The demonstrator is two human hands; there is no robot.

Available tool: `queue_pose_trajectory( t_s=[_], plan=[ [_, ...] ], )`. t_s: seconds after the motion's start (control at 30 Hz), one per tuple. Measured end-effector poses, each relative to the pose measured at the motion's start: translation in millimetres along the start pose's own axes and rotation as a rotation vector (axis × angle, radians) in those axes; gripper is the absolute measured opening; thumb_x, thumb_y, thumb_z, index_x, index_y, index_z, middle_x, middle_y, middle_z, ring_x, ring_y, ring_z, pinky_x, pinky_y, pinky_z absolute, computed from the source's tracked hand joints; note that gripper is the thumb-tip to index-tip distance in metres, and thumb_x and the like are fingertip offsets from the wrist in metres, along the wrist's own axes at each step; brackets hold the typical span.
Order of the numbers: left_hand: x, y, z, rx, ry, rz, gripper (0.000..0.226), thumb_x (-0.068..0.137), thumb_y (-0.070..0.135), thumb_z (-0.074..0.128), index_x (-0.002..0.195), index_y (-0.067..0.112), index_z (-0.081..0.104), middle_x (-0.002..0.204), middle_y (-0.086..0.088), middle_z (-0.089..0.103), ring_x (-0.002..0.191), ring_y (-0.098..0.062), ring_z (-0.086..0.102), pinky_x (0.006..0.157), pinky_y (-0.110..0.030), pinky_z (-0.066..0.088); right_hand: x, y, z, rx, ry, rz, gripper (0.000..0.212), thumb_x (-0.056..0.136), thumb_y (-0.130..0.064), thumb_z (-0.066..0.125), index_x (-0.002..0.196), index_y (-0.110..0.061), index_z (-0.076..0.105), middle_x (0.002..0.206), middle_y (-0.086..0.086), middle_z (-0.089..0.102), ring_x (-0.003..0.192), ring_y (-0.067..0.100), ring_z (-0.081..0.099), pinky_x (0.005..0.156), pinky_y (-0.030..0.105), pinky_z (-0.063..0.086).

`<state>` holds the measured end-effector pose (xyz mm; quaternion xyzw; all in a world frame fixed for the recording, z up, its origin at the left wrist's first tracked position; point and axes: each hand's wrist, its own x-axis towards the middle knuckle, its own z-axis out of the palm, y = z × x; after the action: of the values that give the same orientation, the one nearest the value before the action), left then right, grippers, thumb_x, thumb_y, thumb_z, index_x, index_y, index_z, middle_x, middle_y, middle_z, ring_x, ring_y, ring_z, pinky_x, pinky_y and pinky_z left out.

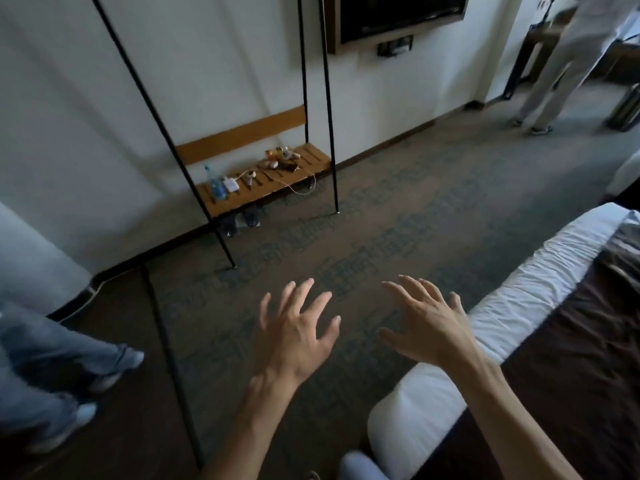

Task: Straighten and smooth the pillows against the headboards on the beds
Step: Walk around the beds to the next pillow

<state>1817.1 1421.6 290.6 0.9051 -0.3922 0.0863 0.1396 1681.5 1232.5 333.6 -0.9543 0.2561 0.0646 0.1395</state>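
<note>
My left hand (296,332) and my right hand (429,322) hover side by side over the patterned carpet, palms down, fingers spread, holding nothing. To their right is the foot end of a bed (519,299) with white sheets and a dark brown runner (581,358) across it. No pillow or headboard is in view.
A black metal-frame rack with a low wooden shelf (263,180) holding a bottle, chargers and small items stands against the wall. A wall-mounted TV (398,12) hangs above. One person's jeans-clad legs (52,368) are at the left; another person (568,64) stands far right.
</note>
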Motion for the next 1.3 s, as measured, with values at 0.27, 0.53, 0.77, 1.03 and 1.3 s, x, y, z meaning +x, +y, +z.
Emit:
queue_pose_trajectory(
  t_s=[0.27, 0.53, 0.77, 1.03, 1.3],
  plan=[
    [224.1, -0.7, 61.3, -0.08, -0.033, 0.183, 0.053, 0.087, 0.064, 0.039, 0.13, 0.041, 0.06, 0.15, 0.006, 0.052, 0.139, -0.02, 0.046, 0.114, -0.059, 0.033, 164.1, 49.3, -34.0, 0.072, 0.121, 0.246, 0.085, 0.081, -0.071, 0.056, 0.15, -0.048, 0.013, 0.164, -0.012, 0.015, 0.152, 0.022, 0.014, 0.121, 0.059, 0.019],
    [459.3, 83.0, 151.2, -0.14, -0.121, 0.314, 0.058, 0.086, 0.065, 0.034, 0.134, 0.042, 0.056, 0.154, 0.007, 0.046, 0.144, -0.017, 0.04, 0.118, -0.058, 0.027, 343.7, 185.0, -98.7, 0.101, 0.17, 0.427, 0.084, 0.081, -0.071, 0.054, 0.151, -0.047, 0.014, 0.165, -0.012, 0.013, 0.154, 0.019, 0.008, 0.121, 0.059, 0.016],
    [640.1, 172.1, 208.7, -0.186, -0.106, 0.438, 0.054, 0.087, 0.064, 0.038, 0.131, 0.042, 0.059, 0.151, 0.007, 0.05, 0.141, -0.018, 0.045, 0.116, -0.058, 0.03, 466.3, 308.0, -173.4, 0.09, 0.175, 0.537, 0.084, 0.082, -0.07, 0.054, 0.152, -0.047, 0.013, 0.166, -0.011, 0.011, 0.155, 0.019, 0.006, 0.122, 0.061, 0.015],
    [859.5, 294.7, 314.5, -0.25, -0.153, 0.573, 0.056, 0.086, 0.066, 0.036, 0.134, 0.046, 0.055, 0.155, 0.01, 0.044, 0.145, -0.016, 0.038, 0.118, -0.057, 0.021, 618.1, 478.3, -228.1, 0.123, 0.196, 0.658, 0.081, 0.082, -0.068, 0.054, 0.151, -0.048, 0.016, 0.166, -0.017, 0.01, 0.155, 0.018, 0.005, 0.122, 0.062, 0.01],
    [1061.9, 448.5, 386.1, -0.277, -0.188, 0.784, 0.055, 0.086, 0.067, 0.035, 0.134, 0.047, 0.053, 0.155, 0.011, 0.045, 0.145, -0.015, 0.039, 0.118, -0.056, 0.025, 737.2, 640.8, -314.6, 0.166, 0.244, 0.851, 0.082, 0.083, -0.066, 0.054, 0.152, -0.046, 0.016, 0.166, -0.017, 0.01, 0.156, 0.017, 0.003, 0.123, 0.062, 0.008]
  ],
)
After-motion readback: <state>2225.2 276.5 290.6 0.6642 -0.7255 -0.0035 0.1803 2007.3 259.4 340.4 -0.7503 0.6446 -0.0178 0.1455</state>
